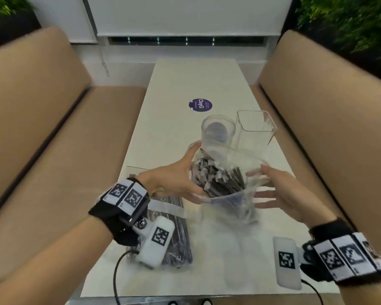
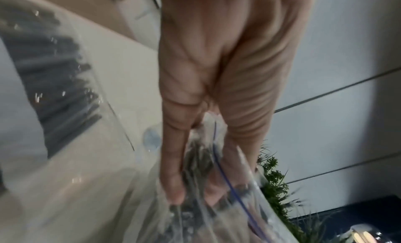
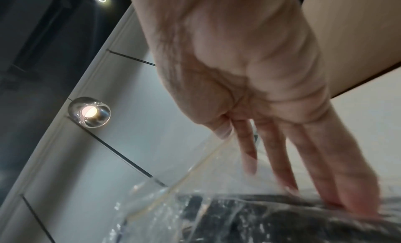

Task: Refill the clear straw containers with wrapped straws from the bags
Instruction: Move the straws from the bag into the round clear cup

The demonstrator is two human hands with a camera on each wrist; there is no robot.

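A clear zip bag of dark wrapped straws is held upright over the white table, mouth open. My left hand pinches its left rim between thumb and fingers; the left wrist view shows the rim with its blue zip line between them. My right hand lies against the bag's right side with straight, spread fingers, the thumb at the rim. Just beyond stand a round clear container and a square clear container, both without straws. A second bag of straws lies flat under my left wrist.
A round purple sticker sits on the table's middle. Tan bench seats flank the table on the left and right. Wrist-device cables trail over the near edge. A window blind closes the far end.
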